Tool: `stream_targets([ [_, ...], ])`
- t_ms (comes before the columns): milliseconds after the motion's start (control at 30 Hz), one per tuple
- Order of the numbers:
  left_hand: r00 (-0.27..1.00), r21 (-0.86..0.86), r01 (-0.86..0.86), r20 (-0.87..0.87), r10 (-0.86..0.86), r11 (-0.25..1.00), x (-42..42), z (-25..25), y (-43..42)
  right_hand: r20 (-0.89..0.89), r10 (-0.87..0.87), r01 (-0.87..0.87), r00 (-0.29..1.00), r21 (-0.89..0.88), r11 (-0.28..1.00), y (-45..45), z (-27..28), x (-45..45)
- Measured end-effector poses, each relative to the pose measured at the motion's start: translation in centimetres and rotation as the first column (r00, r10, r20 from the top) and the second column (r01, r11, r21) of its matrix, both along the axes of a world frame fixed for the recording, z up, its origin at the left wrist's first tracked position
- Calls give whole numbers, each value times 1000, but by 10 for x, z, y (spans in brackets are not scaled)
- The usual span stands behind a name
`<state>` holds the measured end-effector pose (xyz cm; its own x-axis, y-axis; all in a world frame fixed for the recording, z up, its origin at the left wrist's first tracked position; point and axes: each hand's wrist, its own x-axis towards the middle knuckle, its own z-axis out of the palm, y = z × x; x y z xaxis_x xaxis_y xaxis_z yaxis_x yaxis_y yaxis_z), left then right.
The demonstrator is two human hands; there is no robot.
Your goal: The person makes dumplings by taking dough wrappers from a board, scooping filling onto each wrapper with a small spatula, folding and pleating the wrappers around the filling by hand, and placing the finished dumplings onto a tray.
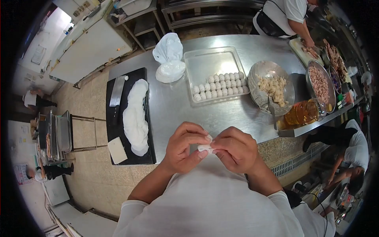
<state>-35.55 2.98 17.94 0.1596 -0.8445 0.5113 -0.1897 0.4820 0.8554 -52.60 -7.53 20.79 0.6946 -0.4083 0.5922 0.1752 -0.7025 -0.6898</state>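
Note:
Close to my chest, my left hand (188, 147) and my right hand (237, 149) meet, fingertips pinched on a small white dumpling (204, 147). My fingers cover much of it, so its filling is hidden. Beyond them, a clear tray (211, 60) holds rows of finished white dumplings (221, 85). To its right, a metal bowl (258, 93) contains pale filling (276, 89), with a spatula (271, 112) leaning on its rim. At left, a black board (139, 75) carries a cleaver (117, 94), a white cloth-like bundle (135, 118) and a pale square block (117, 150).
A white plastic bag (169, 49) lies behind the board on the steel table (169, 106). A jar of amber liquid (302, 112) stands near the right edge, beside a bowl of chopped pink filling (318, 83). A co-worker (290, 17) handles food on a cutting board (302, 51).

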Motion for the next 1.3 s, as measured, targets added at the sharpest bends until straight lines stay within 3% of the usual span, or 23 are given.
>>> stream_targets([
  [133, 996, -64, -64, -70, 60, 996, -7, -7, 0, 19, 0, 1, 1000, -17, 1000, 0, -1, -2],
  [200, 991, -25, -7, 131, 11, 1000, -2, 0, -2, 124, -80, 77, 989, 27, 997, 2, 5, 2],
  [333, 985, -61, -24, 169, 34, 998, -5, -2, -4, 68, -12, 11, 998, 19, 1000, -1, -1, -4],
  [400, 990, -123, -139, -10, 139, 983, -14, -7, -1, 27, 13, -13, 1000, 0, 1000, 0, -1, -6],
  [433, 990, -122, -138, -9, 138, 983, -13, -7, -1, 28, 12, -12, 1000, 2, 1000, 0, 0, -5],
  [500, 980, -106, -81, 173, 98, 991, -7, -3, -1, 127, -41, 38, 991, 24, 999, 1, 4, -1],
  [633, 971, -127, -62, 223, 90, 990, -8, -2, -4, 67, -1, -1, 998, 35, 999, -1, 4, -5],
  [733, 972, -185, -154, 146, 182, 971, -14, -6, 0, 3, 12, -12, 1000, 8, 1000, 1, 1, -6],
  [933, 950, -148, -74, 289, 115, 986, -2, -6, -1, 142, -26, 21, 990, 39, 999, 0, -3, 3],
  [1033, 972, -53, -75, 217, 85, 996, -5, -10, 3, 11, -26, 26, 1000, 2, 1000, -2, -12, 2],
  [1100, 974, 269, 3, -220, 58, 963, -8, -28, 5, -6, -105, 105, 994, 78, 991, -3, -21, 4],
  [1133, 972, 271, -4, -224, 67, 963, -6, -36, 5, -10, -97, 97, 995, 81, 992, -4, -21, 6],
  [1200, 759, 257, 344, -643, -106, 903, 2, -40, 1, -18, 4, 1, 1000, 257, 966, -6, -21, 9],
  [1233, 756, 257, 334, -648, -94, 907, 2, -35, 1, -25, 17, -10, 1000, 259, 966, -6, -22, 11],
  [1300, 490, 287, 484, -872, 16, 827, 0, -22, 2, 2, 110, -101, 994, 409, 907, -7, -25, 14],
])
